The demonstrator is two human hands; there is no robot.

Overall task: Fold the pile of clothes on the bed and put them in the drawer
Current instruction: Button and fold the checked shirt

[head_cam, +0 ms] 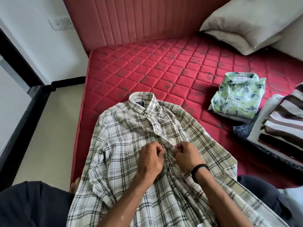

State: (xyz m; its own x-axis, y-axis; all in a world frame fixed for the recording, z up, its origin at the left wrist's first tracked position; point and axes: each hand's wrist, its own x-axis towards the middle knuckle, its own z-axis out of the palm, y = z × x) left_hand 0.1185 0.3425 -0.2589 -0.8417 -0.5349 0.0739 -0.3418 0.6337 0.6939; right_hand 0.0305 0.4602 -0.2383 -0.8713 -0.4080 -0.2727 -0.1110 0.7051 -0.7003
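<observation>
two shirts [124, 136] [237, 97], one pillow [246, 23], two hands [150, 161] [188, 154]

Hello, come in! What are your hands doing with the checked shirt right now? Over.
Left hand and right hand both pinching the front placket of the checked shirt, spread on the mattress. Not folded yet. Nothing in the way.

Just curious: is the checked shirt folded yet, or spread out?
Spread out. The checked shirt lies flat on the bed, collar up, both hands at its front.
</observation>
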